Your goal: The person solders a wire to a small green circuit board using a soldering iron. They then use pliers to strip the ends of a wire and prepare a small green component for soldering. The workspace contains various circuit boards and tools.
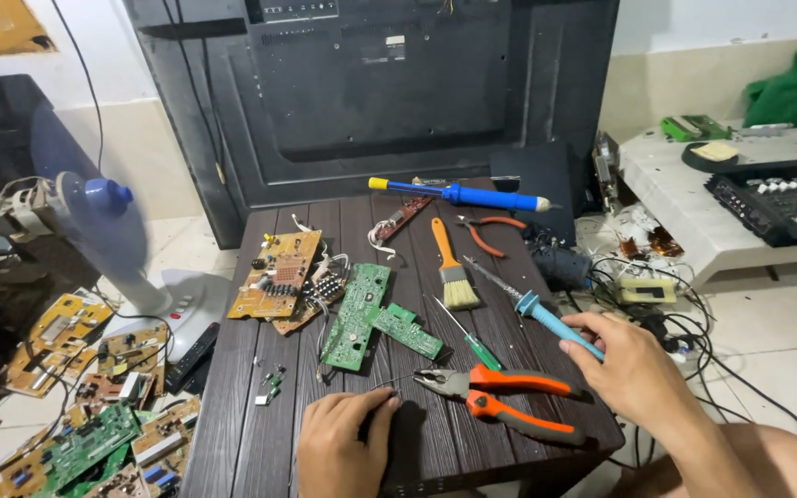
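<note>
My right hand (634, 369) grips the light blue handle of a soldering iron (532, 309), whose metal tip points up-left across the dark slatted table (232, 406). My left hand (343, 447) rests on the table's front edge with its fingers pinched on a thin wire (403, 380). The wire runs toward the jaws of orange-handled pliers (509, 398) lying between my hands. A green-handled screwdriver (474, 343) lies just above the pliers. Beyond my left hand are a long green circuit board (357, 314) and a smaller green board (408, 330).
Further back on the table are a tan circuit board (279, 272), a paintbrush (454, 272), small orange cutters (491, 231) and a blue desoldering pump (463, 195). A television's back panel (371, 83) stands behind. A fan (94, 221) and piled boards (76, 406) are left; cables (694, 341) and a low bench (694, 203) right.
</note>
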